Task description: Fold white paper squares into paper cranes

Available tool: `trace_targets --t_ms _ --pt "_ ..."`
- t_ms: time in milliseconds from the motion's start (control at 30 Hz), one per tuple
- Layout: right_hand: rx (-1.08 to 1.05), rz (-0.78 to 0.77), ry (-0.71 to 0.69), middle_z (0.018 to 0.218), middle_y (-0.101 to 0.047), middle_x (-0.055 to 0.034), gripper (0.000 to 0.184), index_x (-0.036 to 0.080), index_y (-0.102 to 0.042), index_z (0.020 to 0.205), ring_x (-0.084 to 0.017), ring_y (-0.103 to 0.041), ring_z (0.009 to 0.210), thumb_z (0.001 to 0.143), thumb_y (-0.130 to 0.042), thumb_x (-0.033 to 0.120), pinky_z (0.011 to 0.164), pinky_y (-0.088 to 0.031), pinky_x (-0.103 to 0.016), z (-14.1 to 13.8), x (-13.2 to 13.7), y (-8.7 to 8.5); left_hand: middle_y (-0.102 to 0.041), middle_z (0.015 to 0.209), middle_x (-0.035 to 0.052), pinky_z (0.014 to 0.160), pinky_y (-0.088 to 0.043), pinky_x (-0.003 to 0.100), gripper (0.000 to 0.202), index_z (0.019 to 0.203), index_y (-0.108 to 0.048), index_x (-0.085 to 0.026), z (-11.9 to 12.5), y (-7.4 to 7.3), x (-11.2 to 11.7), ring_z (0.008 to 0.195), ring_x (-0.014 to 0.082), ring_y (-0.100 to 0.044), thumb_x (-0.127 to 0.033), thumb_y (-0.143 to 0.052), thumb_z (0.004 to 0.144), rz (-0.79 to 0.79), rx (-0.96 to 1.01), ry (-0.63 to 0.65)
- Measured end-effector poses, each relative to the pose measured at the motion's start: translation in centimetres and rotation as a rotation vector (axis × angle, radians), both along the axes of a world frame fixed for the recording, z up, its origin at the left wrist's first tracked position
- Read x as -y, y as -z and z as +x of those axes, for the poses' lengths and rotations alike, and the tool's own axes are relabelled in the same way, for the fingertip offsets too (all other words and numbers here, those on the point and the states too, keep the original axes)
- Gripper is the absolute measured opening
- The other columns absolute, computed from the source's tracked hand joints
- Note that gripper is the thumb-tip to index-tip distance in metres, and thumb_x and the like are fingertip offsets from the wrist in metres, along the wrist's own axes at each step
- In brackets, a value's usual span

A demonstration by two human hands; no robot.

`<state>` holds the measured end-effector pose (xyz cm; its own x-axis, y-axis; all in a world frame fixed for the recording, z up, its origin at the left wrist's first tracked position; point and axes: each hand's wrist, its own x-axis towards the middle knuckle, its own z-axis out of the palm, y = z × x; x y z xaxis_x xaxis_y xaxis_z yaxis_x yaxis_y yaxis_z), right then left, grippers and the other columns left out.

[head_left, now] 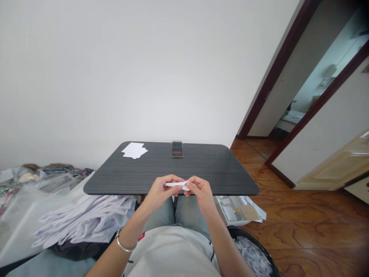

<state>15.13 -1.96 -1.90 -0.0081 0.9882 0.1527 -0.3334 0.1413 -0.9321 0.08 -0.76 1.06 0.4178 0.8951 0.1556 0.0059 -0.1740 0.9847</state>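
Observation:
Both hands meet just over the near edge of the dark table (201, 163), holding a small piece of folded white paper (175, 184) between them. My left hand (162, 189) pinches its left part with thumb and fingers. On the other side, my right hand (201, 191) grips the right part, with the thumb near a raised fold. The fingers partly cover the paper, so its full shape is hidden. Several white paper sheets (134, 150) lie loosely stacked at the table's far left.
A phone-like dark object (177, 149) stands at the table's back edge by the wall. Below right are a white box (230, 219) of papers and a black bin (255, 256) of white paper pieces. White cloth-like strips (86, 219) lie heaped at lower left.

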Motion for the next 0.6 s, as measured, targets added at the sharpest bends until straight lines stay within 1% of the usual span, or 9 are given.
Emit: trace_targets --t_ms 133,233,300,433,600 --pt "0.039 0.021 0.025 0.052 -0.059 0.0017 0.018 0.016 -0.062 0.064 -0.009 -0.052 0.044 0.066 -0.067 0.033 0.044 -0.044 -0.02 -0.04 0.24 -0.23 -0.064 0.06 0.0023 0.051 -0.044 0.021 0.022 0.08 -0.068 -0.012 -0.04 0.03 -0.02 0.05 0.0104 -0.053 -0.03 -0.066 0.067 -0.057 0.037 -0.049" --pt "0.101 0.039 0.014 0.054 -0.059 0.0017 0.015 0.016 -0.063 0.066 -0.009 -0.051 0.045 0.066 -0.067 0.03 0.045 -0.043 -0.02 0.1 0.24 -0.32 -0.063 0.057 0.0023 0.052 -0.044 0.021 0.019 0.077 -0.069 -0.012 -0.13 0.08 0.03 0.05 0.0111 -0.054 -0.028 -0.067 0.067 -0.03 -0.003 -0.079" --pt "0.143 0.073 0.001 0.054 -0.056 0.0025 0.012 0.016 -0.064 0.068 -0.008 -0.047 0.045 0.067 -0.066 0.027 0.045 -0.041 -0.02 0.26 0.15 -0.32 -0.064 0.059 0.0023 0.053 -0.045 0.021 0.019 0.08 -0.07 -0.014 -0.19 0.12 0.05 0.052 0.0112 -0.055 -0.026 -0.067 0.067 0.009 -0.02 -0.088" --pt "0.187 0.134 -0.038 0.056 -0.053 0.0033 0.01 0.016 -0.066 0.071 -0.008 -0.043 0.045 0.067 -0.065 0.026 0.043 -0.036 -0.02 0.53 -0.04 -0.29 -0.067 0.069 0.0035 0.055 -0.045 0.021 0.023 0.088 -0.071 -0.017 -0.29 0.3 -0.07 0.054 0.011 -0.055 -0.024 -0.067 0.067 0.06 -0.034 -0.053" --pt "0.182 0.133 -0.04 0.054 -0.049 0.0042 0.01 0.017 -0.063 0.066 -0.008 -0.041 0.044 0.069 -0.064 0.027 0.043 -0.034 -0.02 0.45 0.09 -0.31 -0.068 0.066 0.0039 0.054 -0.045 0.021 0.022 0.086 -0.072 -0.017 -0.31 0.34 -0.2 0.053 0.0116 -0.054 -0.024 -0.067 0.066 0.081 -0.05 -0.061"
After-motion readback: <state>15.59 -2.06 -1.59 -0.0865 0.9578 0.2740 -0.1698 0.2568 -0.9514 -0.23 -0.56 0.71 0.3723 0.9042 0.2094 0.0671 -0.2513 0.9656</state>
